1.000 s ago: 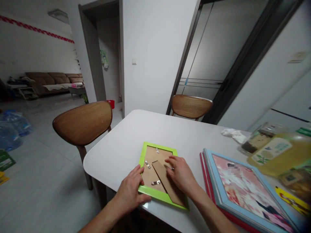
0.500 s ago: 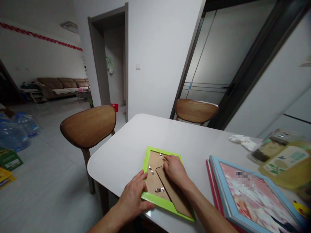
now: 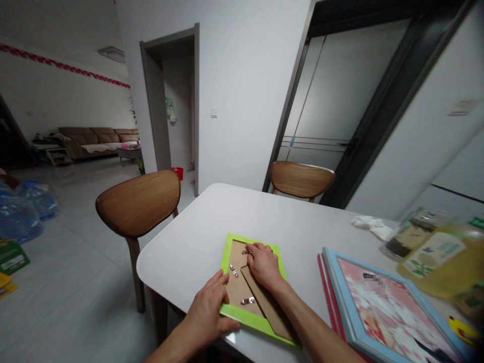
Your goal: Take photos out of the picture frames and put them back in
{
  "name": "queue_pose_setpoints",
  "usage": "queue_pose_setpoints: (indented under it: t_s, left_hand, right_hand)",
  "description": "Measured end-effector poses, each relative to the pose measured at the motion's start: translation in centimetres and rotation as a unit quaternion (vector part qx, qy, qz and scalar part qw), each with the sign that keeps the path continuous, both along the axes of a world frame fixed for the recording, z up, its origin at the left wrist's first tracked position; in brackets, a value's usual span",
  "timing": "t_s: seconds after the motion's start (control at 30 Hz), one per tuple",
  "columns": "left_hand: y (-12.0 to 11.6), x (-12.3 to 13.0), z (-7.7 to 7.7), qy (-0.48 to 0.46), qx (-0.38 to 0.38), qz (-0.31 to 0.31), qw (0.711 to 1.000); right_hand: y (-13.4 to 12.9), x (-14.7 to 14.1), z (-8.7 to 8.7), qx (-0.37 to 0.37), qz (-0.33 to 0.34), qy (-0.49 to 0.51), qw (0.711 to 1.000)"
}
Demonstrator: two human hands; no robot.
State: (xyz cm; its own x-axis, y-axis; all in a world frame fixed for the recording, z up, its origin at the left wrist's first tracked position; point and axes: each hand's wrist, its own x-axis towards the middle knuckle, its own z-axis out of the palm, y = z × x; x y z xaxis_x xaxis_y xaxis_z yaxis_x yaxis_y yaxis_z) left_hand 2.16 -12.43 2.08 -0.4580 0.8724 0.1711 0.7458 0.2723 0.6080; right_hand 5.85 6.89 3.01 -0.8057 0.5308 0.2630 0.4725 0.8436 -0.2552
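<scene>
A green picture frame (image 3: 249,314) lies face down on the white table (image 3: 181,242), its brown backing board (image 3: 238,287) facing up. My left hand (image 3: 207,310) grips the frame's near left corner, fingers along the left side and thumb at the near edge. My right hand (image 3: 263,264) reaches over the board, its fingertips closed on the metal clip (image 3: 245,252) near the far end. Two other metal clips show, one on the left side (image 3: 234,270) and one near the bottom (image 3: 247,301). A brown stand flap (image 3: 270,307) lies partly under my right wrist.
To the right lie a blue-framed picture (image 3: 340,292) and a red-edged item (image 3: 328,290) under it. Behind them are a crumpled tissue (image 3: 372,226), a clear jar (image 3: 416,227) and a bottle of yellow liquid (image 3: 434,257). Wooden chairs (image 3: 139,201) (image 3: 302,179) stand by the table.
The far clip has turned from slanting along the frame to lying more crosswise. My right fingers have shifted slightly left with it; my left hand keeps its grip. The view has tilted slightly.
</scene>
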Motion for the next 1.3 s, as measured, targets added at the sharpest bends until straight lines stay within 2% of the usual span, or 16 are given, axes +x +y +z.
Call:
queue_pose_setpoints:
  t_s: [0.1,0.27,0.43,0.6,0.67,0.73,0.8,0.87,0.97,1.1,1.2,1.3]
  left_hand:
    - [-0.1,0.0,-0.3,0.003,0.008,0.001,1.0]
    - [0.1,0.1,-0.7,0.009,0.019,0.009,1.0]
    - [-0.1,0.5,0.1,-0.011,0.014,0.029,0.999]
    - [0.6,0.8,1.9,-0.088,0.07,0.076,0.991]
    - [1.5,0.6,2.2,-0.163,0.133,0.094,0.973]
    - [2.5,0.1,2.2,-0.273,0.199,0.101,0.936]
    - [2.9,-0.8,2.0,-0.36,0.231,0.1,0.899]
    - [2.4,-2.0,1.8,-0.392,0.232,0.106,0.884]
    - [0.3,-4.5,1.7,-0.399,0.221,0.13,0.88]
    - [-2.8,-7.4,1.5,-0.395,0.181,0.167,0.885]
    - [-4.0,-9.1,1.1,-0.361,0.147,0.203,0.898]
    - [-4.6,-10.4,1.0,-0.297,0.121,0.246,0.915]
  right_hand:
    - [-1.1,2.2,0.5,-0.006,0.02,0.013,1.0]
    - [-2.7,5.4,0.3,-0.06,0.045,-0.016,0.997]
    - [-2.5,5.3,0.7,-0.086,0.047,0.006,0.995]
    - [-2.6,5.0,3.2,-0.07,0.041,0.009,0.997]
    - [-3.3,4.9,4.5,-0.061,0.036,0.026,0.997]
    - [-4.2,4.9,5.5,-0.069,0.055,0.054,0.995]
    - [-4.6,5.2,5.9,-0.095,0.089,0.085,0.988]
    - [-4.0,5.7,5.3,-0.12,0.093,0.105,0.983]
    - [-1.9,7.0,2.9,-0.11,0.017,0.088,0.99]
    - [0.4,8.1,-0.2,-0.065,-0.062,0.004,0.996]
    - [1.0,8.0,-0.8,-0.063,-0.081,-0.03,0.994]
    - [1.3,7.7,-0.3,-0.076,-0.098,-0.026,0.992]
